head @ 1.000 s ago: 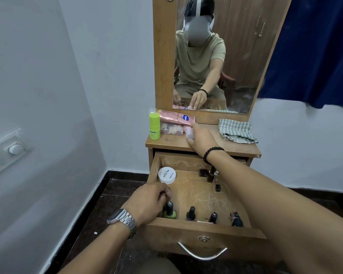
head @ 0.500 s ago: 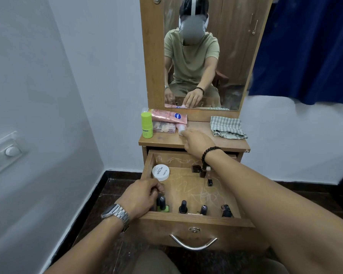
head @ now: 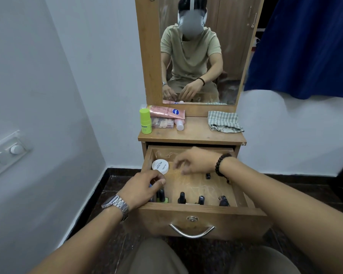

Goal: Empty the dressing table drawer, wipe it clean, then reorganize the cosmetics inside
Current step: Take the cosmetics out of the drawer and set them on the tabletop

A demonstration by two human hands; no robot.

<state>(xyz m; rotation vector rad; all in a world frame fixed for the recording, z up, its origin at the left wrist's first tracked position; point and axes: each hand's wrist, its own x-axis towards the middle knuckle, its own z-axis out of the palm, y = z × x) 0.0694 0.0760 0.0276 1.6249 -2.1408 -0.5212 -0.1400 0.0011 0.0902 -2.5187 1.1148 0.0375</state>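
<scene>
The wooden drawer [head: 204,214] is pulled out. Inside it a white round jar [head: 160,166] sits at the back left. Several dark nail polish bottles stand along the front, among them a green one [head: 162,196] and a black one [head: 181,197]. A tiny black item [head: 207,176] lies mid-right. My left hand [head: 144,187] is in the front left corner, its fingers curled round a small bottle that is mostly hidden. My right hand [head: 194,162] hovers over the back of the drawer, loosely curled and holding nothing.
On the tabletop [head: 198,134] stand a green bottle [head: 145,123], a pink tube [head: 166,111], a palette [head: 162,123], a small pink bottle [head: 179,125] and a folded checked cloth [head: 224,122]. A mirror rises behind. A wall lies left, a blue curtain [head: 305,46] right.
My right hand has let go of the small pink bottle on the tabletop and come down over the back of the drawer. My left hand stays in the front left corner.
</scene>
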